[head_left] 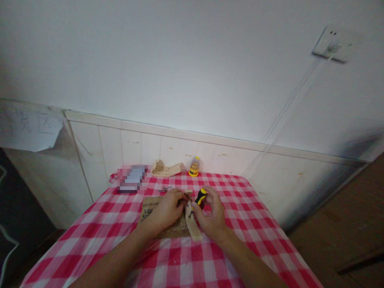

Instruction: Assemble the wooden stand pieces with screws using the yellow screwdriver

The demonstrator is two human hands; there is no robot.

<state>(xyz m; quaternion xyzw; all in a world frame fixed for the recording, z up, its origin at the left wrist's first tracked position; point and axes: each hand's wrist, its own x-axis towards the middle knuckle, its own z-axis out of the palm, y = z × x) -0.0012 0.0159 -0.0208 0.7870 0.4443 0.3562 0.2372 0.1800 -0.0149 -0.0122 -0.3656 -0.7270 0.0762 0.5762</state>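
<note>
My right hand (pixel 211 214) is closed around a short screwdriver with a black and yellow handle (pixel 200 197), its tip pointing down at a pale wooden strip (pixel 193 229). My left hand (pixel 168 208) is closed with its fingertips pinching the upper end of that strip by the screwdriver tip. The strip lies across a brown board with printed marks (pixel 147 212) on the red and white checked tablecloth (pixel 255 224).
A few loose screws (pixel 165 189) lie just behind my left hand. At the table's far edge, against the white panelled wall, sit a curved wooden piece (pixel 165 169), a small yellow-based jar (pixel 195 166) and a blurred-out box (pixel 131 179). A wooden floor shows to the right.
</note>
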